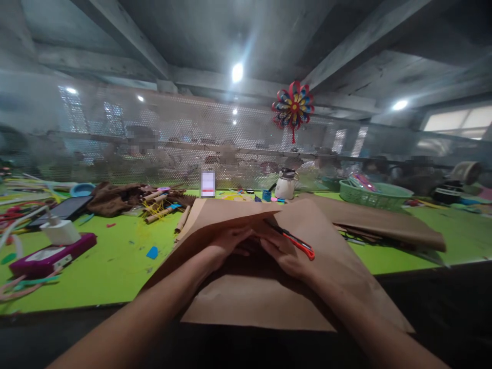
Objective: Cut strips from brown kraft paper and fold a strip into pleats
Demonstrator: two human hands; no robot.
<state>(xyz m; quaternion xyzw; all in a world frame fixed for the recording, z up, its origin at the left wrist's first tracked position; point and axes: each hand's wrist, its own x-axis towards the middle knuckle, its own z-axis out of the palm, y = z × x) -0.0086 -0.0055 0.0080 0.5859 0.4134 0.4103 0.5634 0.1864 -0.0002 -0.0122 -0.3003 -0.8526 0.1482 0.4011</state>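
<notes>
A large sheet of brown kraft paper (269, 302) lies in front of me, overhanging the table's near edge. Its left part curls up into a raised flap (223, 215). Under that flap is my left hand (230, 241), fingers stretched toward the right and partly in shadow. My right hand (282, 253) rests on the paper opposite it, fingers extended, with the fingertips of both hands close together. Just beyond the right hand is a red utility knife (302, 245), its dark front end pointing up and left. Whether the knife touches the hand cannot be made out.
On the left are a purple power strip (57, 256) with a white plug, a tablet (63, 210) and brown cloth (115, 199). A lit phone (208, 184) and a white jug (286, 185) stand behind the paper. Rightward are more brown paper (392, 225) and a green basket (376, 197).
</notes>
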